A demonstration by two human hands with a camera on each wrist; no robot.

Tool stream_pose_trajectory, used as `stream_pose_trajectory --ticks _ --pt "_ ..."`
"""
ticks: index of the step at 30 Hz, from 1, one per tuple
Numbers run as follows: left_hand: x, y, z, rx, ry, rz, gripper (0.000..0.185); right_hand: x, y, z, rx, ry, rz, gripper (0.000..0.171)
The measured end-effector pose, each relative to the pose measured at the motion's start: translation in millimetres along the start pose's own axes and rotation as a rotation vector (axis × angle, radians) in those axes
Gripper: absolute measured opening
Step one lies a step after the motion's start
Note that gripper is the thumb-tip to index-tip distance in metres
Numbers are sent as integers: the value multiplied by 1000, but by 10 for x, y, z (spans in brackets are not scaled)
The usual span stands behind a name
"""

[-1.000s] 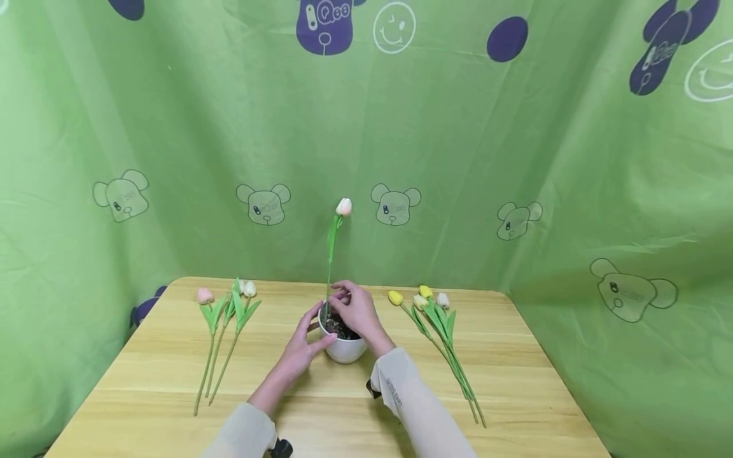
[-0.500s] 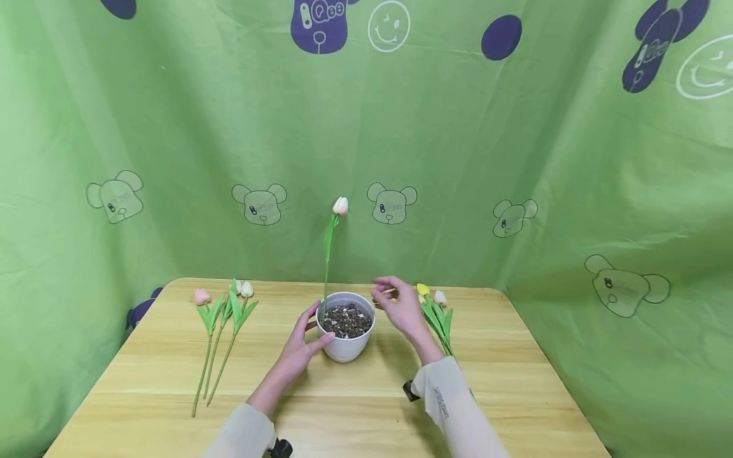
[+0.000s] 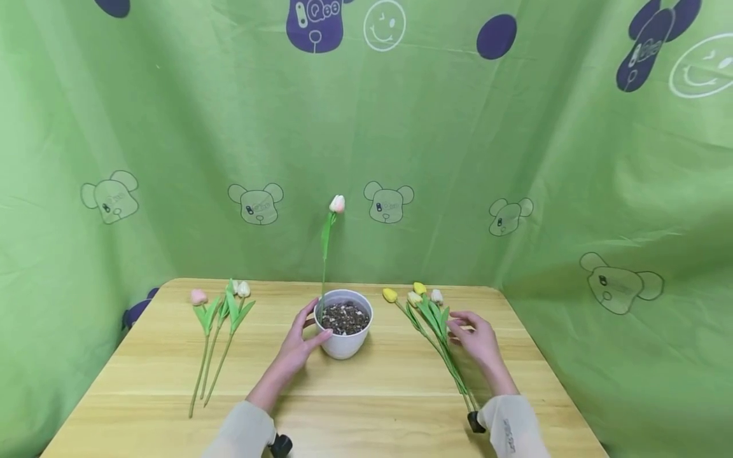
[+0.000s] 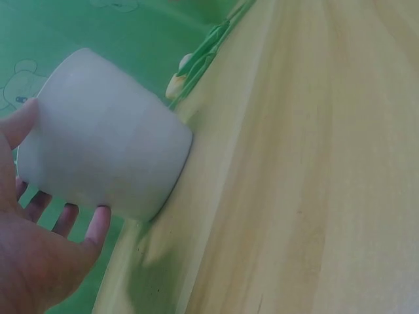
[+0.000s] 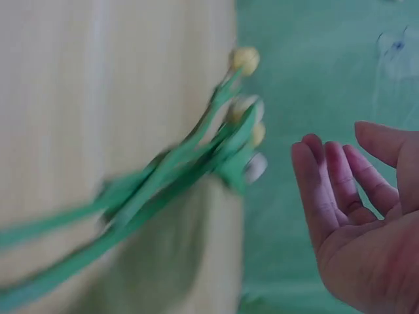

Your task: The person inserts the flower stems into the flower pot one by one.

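Note:
A white flower pot (image 3: 342, 346) filled with dark soil stands on the table. One pinkish-white tulip (image 3: 337, 204) rises from the soil at the pot's left side, nearly upright. My left hand (image 3: 296, 343) holds the pot from the left, thumb at the near rim and fingers around the side; the left wrist view shows the pot's smooth wall (image 4: 108, 137) between them. To the right lies a bunch of yellow and white tulips (image 3: 441, 337) with green leaves. Just right of their leaves is my right hand (image 3: 478, 337), fingers loosely bent and holding nothing.
Several pink and white tulips (image 3: 219, 331) lie on the left part of the wooden table (image 3: 355, 420). A green patterned curtain (image 3: 446, 159) hangs behind the table and along both sides.
My right hand has let go of the tulip stem in the pot and moved right, over to the far side of the yellow and white tulips. The left hand stays on the pot.

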State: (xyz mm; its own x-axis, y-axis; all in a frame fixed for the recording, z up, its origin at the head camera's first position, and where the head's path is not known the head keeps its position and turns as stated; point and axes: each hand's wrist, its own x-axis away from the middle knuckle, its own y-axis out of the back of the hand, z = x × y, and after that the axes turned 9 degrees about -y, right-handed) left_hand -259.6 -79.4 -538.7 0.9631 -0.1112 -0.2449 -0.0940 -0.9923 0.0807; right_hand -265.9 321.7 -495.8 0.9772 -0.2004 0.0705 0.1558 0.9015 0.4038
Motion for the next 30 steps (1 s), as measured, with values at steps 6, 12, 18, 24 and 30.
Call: stream_pose_trajectory --ticks 6,12,18,24,30 --pt "-4 10 -13 -12 -3 4 86 15 149 -372 148 -73 -6 43" --pt "-2 5 -15 -12 2 5 85 24 160 -542 235 -93 16 41" --pt "-4 2 -31 2 -7 2 85 42 93 -534 176 -118 68 39" --pt "-6 8 -32 -1 -13 4 86 17 51 -526 230 -113 69 39" --pt "-13 14 -3 -20 -14 5 87 -11 41 -538 272 -98 57 36"
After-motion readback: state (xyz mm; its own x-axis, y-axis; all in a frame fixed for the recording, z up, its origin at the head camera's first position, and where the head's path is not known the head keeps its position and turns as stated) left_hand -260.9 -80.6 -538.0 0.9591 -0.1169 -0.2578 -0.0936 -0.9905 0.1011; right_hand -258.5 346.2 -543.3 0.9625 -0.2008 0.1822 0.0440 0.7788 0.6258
